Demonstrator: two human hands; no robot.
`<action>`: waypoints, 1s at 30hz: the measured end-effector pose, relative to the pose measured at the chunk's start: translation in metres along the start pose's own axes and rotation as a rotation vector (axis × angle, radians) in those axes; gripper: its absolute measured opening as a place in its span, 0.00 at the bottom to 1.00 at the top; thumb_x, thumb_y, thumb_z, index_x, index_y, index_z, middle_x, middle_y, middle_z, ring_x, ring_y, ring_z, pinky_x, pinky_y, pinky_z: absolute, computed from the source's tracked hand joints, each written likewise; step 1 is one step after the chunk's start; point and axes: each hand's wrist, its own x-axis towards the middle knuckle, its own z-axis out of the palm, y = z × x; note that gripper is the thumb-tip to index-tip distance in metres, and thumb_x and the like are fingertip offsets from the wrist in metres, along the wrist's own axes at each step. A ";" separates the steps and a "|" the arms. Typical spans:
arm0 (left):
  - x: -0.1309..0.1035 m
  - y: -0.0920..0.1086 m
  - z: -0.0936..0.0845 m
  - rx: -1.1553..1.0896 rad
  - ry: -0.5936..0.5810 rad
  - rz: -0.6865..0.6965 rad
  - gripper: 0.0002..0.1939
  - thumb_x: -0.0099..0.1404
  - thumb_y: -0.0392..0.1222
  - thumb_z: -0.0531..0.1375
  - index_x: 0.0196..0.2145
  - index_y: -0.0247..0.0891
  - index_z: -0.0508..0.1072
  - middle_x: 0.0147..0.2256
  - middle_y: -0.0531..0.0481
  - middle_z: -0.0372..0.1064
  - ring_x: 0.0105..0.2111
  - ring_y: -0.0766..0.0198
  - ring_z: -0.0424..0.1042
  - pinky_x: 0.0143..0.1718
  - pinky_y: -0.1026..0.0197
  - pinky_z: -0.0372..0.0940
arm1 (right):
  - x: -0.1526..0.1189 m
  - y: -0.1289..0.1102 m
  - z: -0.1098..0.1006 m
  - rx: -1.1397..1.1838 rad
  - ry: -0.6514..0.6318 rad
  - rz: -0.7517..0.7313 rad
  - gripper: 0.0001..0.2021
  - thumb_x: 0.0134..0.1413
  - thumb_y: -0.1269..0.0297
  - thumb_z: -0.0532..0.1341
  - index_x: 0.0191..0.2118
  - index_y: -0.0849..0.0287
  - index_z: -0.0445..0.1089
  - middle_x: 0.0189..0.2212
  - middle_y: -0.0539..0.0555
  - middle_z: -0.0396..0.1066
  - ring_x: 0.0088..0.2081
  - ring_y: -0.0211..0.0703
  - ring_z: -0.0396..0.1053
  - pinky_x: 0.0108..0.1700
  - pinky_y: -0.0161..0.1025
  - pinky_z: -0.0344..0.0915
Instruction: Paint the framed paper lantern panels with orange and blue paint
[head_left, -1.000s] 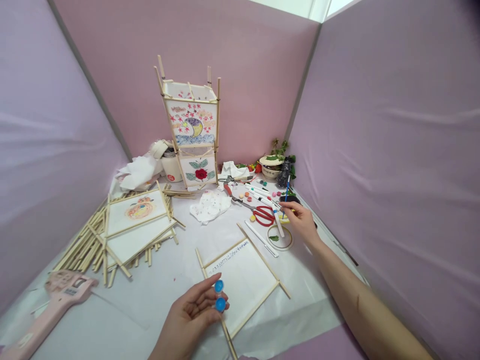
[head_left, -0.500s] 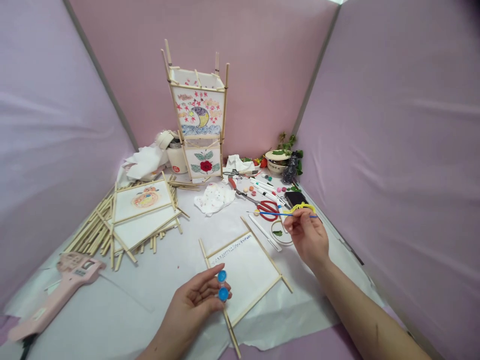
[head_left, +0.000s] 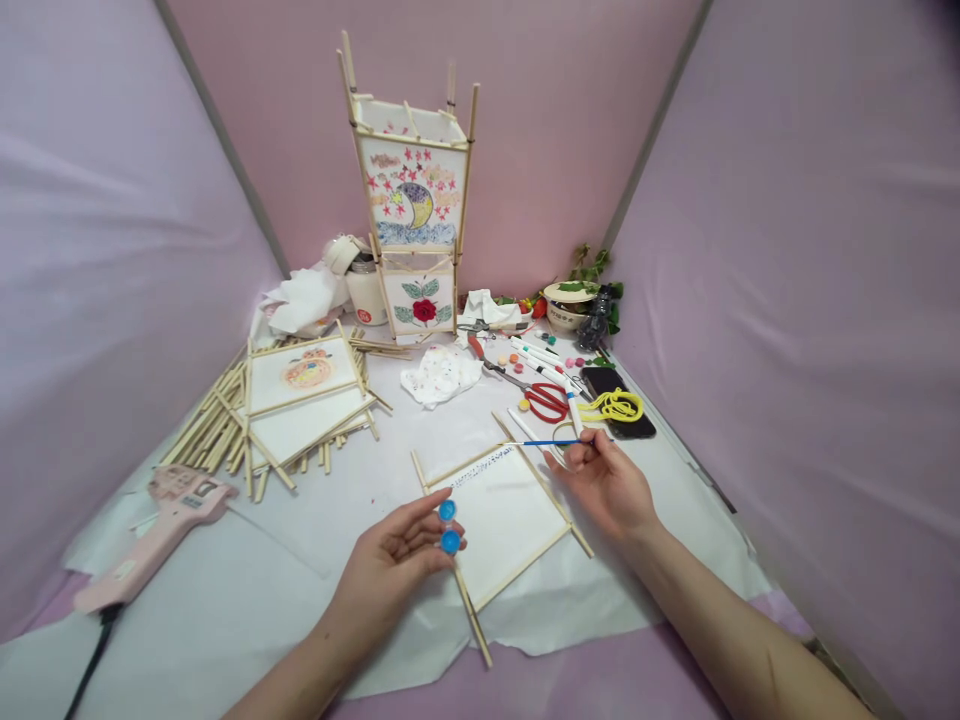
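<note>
Paintbrush [head_left: 551, 442], one, blue-handled: pinched in the fingertips of the right hand [head_left: 606, 488], right of centre; long axis almost level across the frame, tip pointing left. Paint pots [head_left: 450, 542], two, blue: held between thumb and fingers of the left hand [head_left: 401, 552], just below frame centre; one above the other, lower left of the brush tip, apart from it. Framed panel [head_left: 506, 535], white, stick-edged: lying aslant at lower centre, between the hands; dark blue marks [head_left: 484, 468] along upper edge, near brush tip. Beside right-hand stick: right hand. Over left-hand stick: left hand. Brush-to-panel contact: unclear.
</note>
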 end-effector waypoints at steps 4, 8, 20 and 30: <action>0.004 0.007 -0.003 0.042 0.043 0.027 0.27 0.47 0.32 0.70 0.47 0.40 0.77 0.33 0.50 0.78 0.38 0.57 0.77 0.41 0.58 0.72 | -0.010 0.015 0.004 -0.059 0.000 -0.022 0.09 0.53 0.56 0.65 0.30 0.56 0.70 0.20 0.46 0.68 0.26 0.35 0.65 0.56 0.50 0.65; 0.009 0.008 -0.009 0.067 0.044 0.063 0.27 0.49 0.34 0.70 0.49 0.38 0.75 0.34 0.49 0.77 0.39 0.56 0.77 0.44 0.56 0.71 | -0.016 0.029 0.008 -0.102 -0.014 -0.045 0.11 0.52 0.54 0.65 0.30 0.55 0.70 0.19 0.46 0.68 0.26 0.37 0.66 0.57 0.51 0.63; 0.014 0.002 -0.013 0.051 0.013 0.073 0.28 0.50 0.34 0.71 0.50 0.38 0.75 0.34 0.50 0.76 0.40 0.56 0.76 0.48 0.53 0.68 | -0.022 0.028 0.011 -0.221 -0.058 -0.164 0.07 0.53 0.57 0.66 0.34 0.53 0.71 0.28 0.48 0.72 0.34 0.38 0.69 0.52 0.45 0.65; 0.038 0.012 -0.014 0.052 -0.013 0.107 0.27 0.48 0.33 0.71 0.48 0.37 0.76 0.33 0.51 0.75 0.38 0.57 0.77 0.48 0.52 0.67 | -0.020 0.033 0.015 -0.264 -0.026 -0.201 0.10 0.51 0.58 0.68 0.36 0.54 0.71 0.31 0.51 0.76 0.38 0.39 0.72 0.45 0.39 0.67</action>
